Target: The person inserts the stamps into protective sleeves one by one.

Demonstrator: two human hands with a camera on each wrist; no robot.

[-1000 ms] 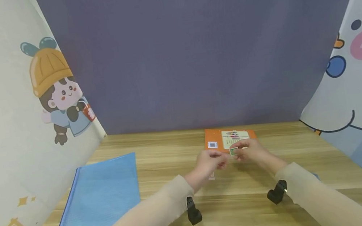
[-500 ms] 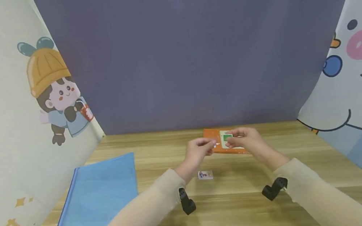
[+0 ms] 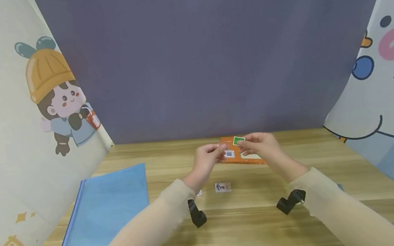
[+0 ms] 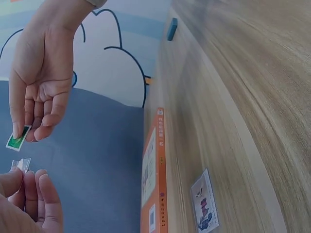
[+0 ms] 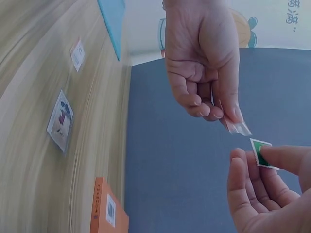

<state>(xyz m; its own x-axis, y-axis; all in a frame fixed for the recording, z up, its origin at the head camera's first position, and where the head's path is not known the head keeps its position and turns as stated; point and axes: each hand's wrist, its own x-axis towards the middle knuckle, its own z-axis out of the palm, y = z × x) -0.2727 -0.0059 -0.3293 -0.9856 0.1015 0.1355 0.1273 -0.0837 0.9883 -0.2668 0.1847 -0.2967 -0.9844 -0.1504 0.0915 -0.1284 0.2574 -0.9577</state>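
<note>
My right hand (image 3: 267, 148) pinches a small green stamp (image 3: 238, 140) with a white border between thumb and finger. Facing it, my left hand (image 3: 203, 162) pinches a small clear plastic sleeve (image 5: 240, 128) at its tip. A narrow gap separates stamp and sleeve in both wrist views. Both hands are raised, in front of an orange book (image 3: 237, 159) lying on the table. A stamp with a printed figure (image 3: 222, 187) lies on the wood nearer to me. Another small card or stamp (image 5: 77, 54) lies left of it, partly hidden by my left wrist in the head view.
A blue mesh zip folder (image 3: 116, 210) covers the left part of the wooden table (image 3: 257, 228). Toward the right lies a small blue block-like object (image 4: 172, 29), mostly behind my right sleeve in the head view. A grey-blue backdrop (image 3: 191, 60) closes off the back.
Both hands have risen and shifted left, still holding the green stamp and the sleeve. The green face has turned more into view, and the stamp on the table has become uncovered.
</note>
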